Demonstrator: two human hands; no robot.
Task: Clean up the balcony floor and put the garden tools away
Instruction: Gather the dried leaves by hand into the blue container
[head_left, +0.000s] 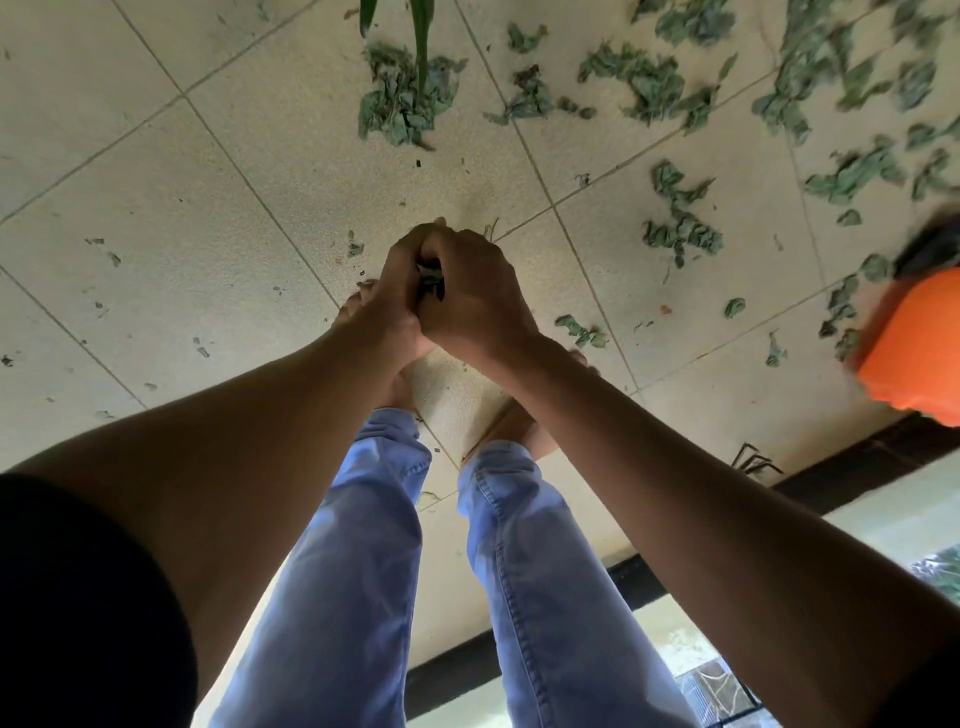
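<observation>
Both hands (441, 291) clasp leaf scraps (430, 278), mostly hidden | orange container (914, 348) cut off

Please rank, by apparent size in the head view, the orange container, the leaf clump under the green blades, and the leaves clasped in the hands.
1. orange container, though cut off by the frame
2. leaf clump
3. clasped leaves, mostly hidden by the left hand and right hand

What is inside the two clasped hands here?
A small wad of dark green leaf scraps shows in the gap between the left hand and right hand. How much more the grip holds is covered by the curled fingers.
</observation>
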